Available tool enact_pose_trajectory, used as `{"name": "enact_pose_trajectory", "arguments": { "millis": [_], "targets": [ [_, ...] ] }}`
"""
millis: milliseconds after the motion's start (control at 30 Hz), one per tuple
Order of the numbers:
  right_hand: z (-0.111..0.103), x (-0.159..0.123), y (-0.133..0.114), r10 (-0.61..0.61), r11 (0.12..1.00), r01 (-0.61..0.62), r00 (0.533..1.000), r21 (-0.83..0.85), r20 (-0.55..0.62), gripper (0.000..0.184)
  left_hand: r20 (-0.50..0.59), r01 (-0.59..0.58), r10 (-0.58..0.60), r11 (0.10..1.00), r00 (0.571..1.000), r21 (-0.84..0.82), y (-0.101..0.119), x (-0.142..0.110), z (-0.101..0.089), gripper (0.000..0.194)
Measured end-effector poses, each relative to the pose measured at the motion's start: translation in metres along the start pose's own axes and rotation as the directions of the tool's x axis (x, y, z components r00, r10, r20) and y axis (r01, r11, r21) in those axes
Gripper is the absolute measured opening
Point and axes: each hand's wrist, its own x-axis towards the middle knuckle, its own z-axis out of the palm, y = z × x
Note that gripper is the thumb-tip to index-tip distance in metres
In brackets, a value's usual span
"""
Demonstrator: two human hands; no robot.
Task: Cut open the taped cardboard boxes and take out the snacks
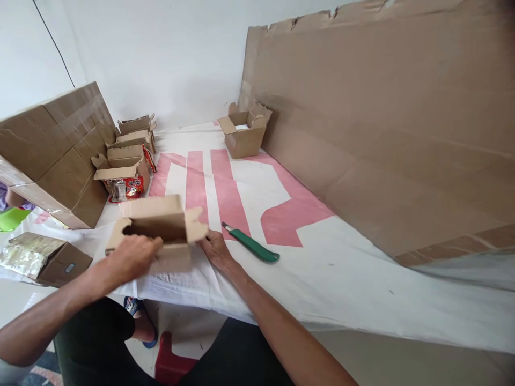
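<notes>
A small open cardboard box [167, 251], slightly blurred, stands near the front edge of the cloth-covered table, its flaps raised. My left hand [139, 253] is closed on its front left side, fingers curled over the wall. At the right end, my right hand [216, 249] grips the box low beside the flap, its fingertips partly hidden. The box's inside looks dark and I cannot make out any contents. Just right of my right hand lies a green utility knife [253, 245], its blade end pointing away to the left.
Several open small boxes [123, 172] line the left, with red snack packets [126, 188] by them. A large carton [60, 150] stands behind, a taped box [68, 264] at the front left. Another open box [244, 140] sits against a tall cardboard sheet [374, 118] on the right.
</notes>
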Motion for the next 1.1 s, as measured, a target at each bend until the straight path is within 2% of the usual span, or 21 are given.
{"name": "enact_pose_trajectory", "arguments": {
  "millis": [67, 133, 233, 333, 433, 567, 667, 867, 1100],
  "targets": [
    [-0.001, 0.001, -0.003, 0.031, 0.999, -0.031, 1.000, 0.010, -0.002, 0.050, -0.052, 0.207, -0.204, 0.977, 0.978, 0.057, -0.041, 0.017, -0.011, 0.035],
    [-0.001, 0.002, -0.006, 0.047, 0.999, -0.047, 0.999, 0.017, 0.000, 0.049, -0.077, 0.362, -0.355, 0.927, 0.932, 0.101, -0.085, 0.032, -0.020, 0.037],
    [-0.002, 0.004, -0.008, 0.044, 0.999, -0.044, 0.999, 0.026, 0.011, 0.048, -0.102, 0.466, -0.456, 0.878, 0.884, 0.109, -0.140, 0.049, -0.025, 0.036],
    [-0.002, 0.005, -0.008, 0.046, 0.999, -0.046, 0.999, 0.024, 0.017, 0.049, -0.170, 0.504, -0.486, 0.859, 0.857, 0.088, -0.171, 0.059, -0.021, 0.040],
    [-0.002, 0.005, -0.007, 0.051, 0.998, -0.052, 0.998, 0.022, 0.020, 0.051, -0.208, 0.516, -0.492, 0.853, 0.845, 0.079, -0.178, 0.067, -0.016, 0.044],
    [-0.002, 0.003, -0.007, 0.052, 0.998, -0.053, 0.998, 0.031, 0.027, 0.050, -0.245, 0.552, -0.528, 0.833, 0.813, 0.037, -0.170, 0.082, -0.016, 0.047],
    [-0.003, 0.003, -0.007, 0.044, 0.999, -0.045, 0.999, 0.023, 0.019, 0.049, -0.260, 0.550, -0.527, 0.835, 0.809, 0.020, -0.167, 0.088, -0.017, 0.047],
    [-0.001, 0.004, -0.003, 0.020, 1.000, -0.020, 1.000, -0.002, 0.008, 0.049, -0.262, 0.522, -0.501, 0.853, 0.825, 0.013, -0.166, 0.069, -0.005, 0.053],
    [0.000, 0.003, 0.001, 0.020, 0.999, -0.020, 1.000, -0.035, 0.006, 0.050, -0.281, 0.474, -0.458, 0.880, 0.844, -0.011, -0.164, 0.047, 0.009, 0.080]
  ]
}}
